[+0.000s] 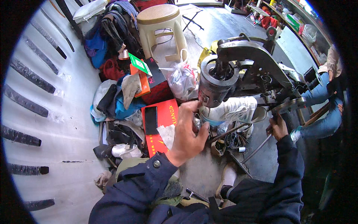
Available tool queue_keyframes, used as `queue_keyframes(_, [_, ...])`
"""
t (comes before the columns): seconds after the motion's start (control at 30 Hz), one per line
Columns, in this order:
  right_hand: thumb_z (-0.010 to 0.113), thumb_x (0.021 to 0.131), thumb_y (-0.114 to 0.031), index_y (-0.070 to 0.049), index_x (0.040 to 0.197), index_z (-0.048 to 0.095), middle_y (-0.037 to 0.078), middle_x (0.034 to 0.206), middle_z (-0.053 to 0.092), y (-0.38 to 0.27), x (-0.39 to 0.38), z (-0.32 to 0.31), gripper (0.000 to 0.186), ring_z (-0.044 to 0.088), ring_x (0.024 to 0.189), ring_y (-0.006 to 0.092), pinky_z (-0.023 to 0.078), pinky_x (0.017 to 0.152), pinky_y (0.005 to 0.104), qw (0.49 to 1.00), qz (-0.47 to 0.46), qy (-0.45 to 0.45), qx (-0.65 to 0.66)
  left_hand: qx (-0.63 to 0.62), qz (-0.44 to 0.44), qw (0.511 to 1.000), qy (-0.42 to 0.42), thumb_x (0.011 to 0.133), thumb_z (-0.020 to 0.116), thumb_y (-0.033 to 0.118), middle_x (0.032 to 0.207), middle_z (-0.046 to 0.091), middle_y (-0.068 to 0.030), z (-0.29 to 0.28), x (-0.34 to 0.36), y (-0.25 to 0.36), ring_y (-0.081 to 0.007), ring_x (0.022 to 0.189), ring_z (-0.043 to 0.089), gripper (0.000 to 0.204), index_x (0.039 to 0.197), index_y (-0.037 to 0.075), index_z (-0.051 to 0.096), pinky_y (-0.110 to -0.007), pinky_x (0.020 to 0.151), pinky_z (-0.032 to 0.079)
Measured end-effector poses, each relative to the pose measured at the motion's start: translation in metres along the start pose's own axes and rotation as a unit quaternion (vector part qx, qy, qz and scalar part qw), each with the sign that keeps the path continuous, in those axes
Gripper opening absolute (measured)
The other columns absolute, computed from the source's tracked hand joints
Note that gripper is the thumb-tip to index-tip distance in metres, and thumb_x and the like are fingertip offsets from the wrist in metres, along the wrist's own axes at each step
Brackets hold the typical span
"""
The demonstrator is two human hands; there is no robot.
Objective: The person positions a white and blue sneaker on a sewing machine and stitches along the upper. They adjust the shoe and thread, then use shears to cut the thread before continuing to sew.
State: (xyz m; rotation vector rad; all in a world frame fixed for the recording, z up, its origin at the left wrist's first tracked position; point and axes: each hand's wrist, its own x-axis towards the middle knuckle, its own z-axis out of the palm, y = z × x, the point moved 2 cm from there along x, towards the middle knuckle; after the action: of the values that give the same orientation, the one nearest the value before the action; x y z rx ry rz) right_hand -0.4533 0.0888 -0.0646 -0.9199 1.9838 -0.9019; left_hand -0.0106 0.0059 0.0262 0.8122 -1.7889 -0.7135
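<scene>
A black hand-cranked shoe sewing machine stands before me to the right. A white laced sneaker lies sideways by its arm, the left end partly hidden behind the machine's round drum-shaped head. My left hand is close to that end and the drum's lower edge, thumb and index finger apart; whether a fingertip touches either cannot be told. At the right, my right hand is closed just beneath the machine's handwheel, around its crank handle, which the fingers mostly hide.
Left of the machine lie a red box with a black phone on it, a plastic bag and piled cloths. A beige stool stands behind. Another person's jeans-clad legs are at the right. Cords lie below the sneaker.
</scene>
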Motion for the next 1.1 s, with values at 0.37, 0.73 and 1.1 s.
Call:
queue_keyframes(0.37, [0.061,0.102,-0.015,-0.002,0.127,0.058,0.009,0.087,0.066,-0.048,-0.026,0.003,0.029,0.063,0.065,0.0179,0.054,0.055,0.0336,0.998,-0.052,0.019,-0.027,-0.096,-0.159,0.961,-0.204,0.089,0.078,0.015,0.153,0.046,-0.0214,0.028,0.002,-0.07,-0.0387,0.138,0.05,0.095,0.162,0.01,0.018,-0.043,0.114,0.039])
queue_keyframes(0.73, [0.056,0.1,-0.012,-0.001,0.114,0.062,0.013,0.099,0.065,-0.029,0.017,-0.133,0.018,0.063,0.09,0.021,0.048,0.083,0.0333,0.913,-0.225,0.292,-0.178,-0.101,-0.139,0.957,-0.232,0.091,0.074,0.014,0.148,0.052,-0.0172,0.019,0.01,-0.058,-0.0308,0.133,0.054,0.088,0.161,0.01,0.022,-0.039,0.113,0.04])
queue_keyframes(1.1, [0.058,0.101,-0.01,-0.007,0.139,0.048,0.014,0.093,0.066,0.025,0.016,-0.019,0.04,0.063,0.065,0.0234,0.053,0.054,0.0399,0.993,-0.013,0.038,-0.111,-0.314,-0.292,0.869,-0.247,0.094,0.069,0.054,0.147,0.052,-0.0085,0.003,0.017,-0.068,-0.0202,0.132,0.049,0.081,0.154,0.007,0.041,-0.036,0.112,0.038])
